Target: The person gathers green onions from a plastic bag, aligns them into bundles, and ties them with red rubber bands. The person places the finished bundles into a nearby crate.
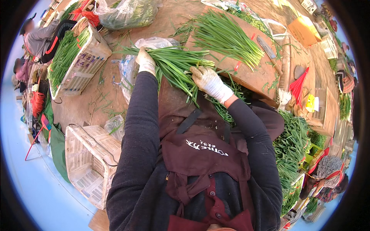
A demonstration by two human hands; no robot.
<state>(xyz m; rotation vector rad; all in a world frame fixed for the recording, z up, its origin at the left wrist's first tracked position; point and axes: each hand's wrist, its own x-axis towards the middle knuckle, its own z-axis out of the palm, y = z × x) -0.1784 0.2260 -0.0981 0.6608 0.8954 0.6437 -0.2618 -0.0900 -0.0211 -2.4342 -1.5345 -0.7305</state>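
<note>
My left hand (145, 61), in a dirty white glove, grips a bunch of long green leafy stalks, likely garlic chives (176, 62), near one end. My right hand (208, 80), gloved too, has its fingers bent at the other end of the bunch, over my lap; whether it grips any stalks is unclear. Beyond it, a larger pile of the same stalks (225, 37) lies on a wooden board (260, 69), with pale ends towards the right. A knife (266, 47) with a worn blade rests on the board beside that pile. Loose greens (222, 106) lie below the board.
A white plastic crate (86, 63) full of greens stands at left, an empty one (92, 161) lower left. A plastic bag of greens (130, 14) lies at the top. Bundled greens (290, 144) are heaped at right, near red ties (299, 86). Other people sit at both edges.
</note>
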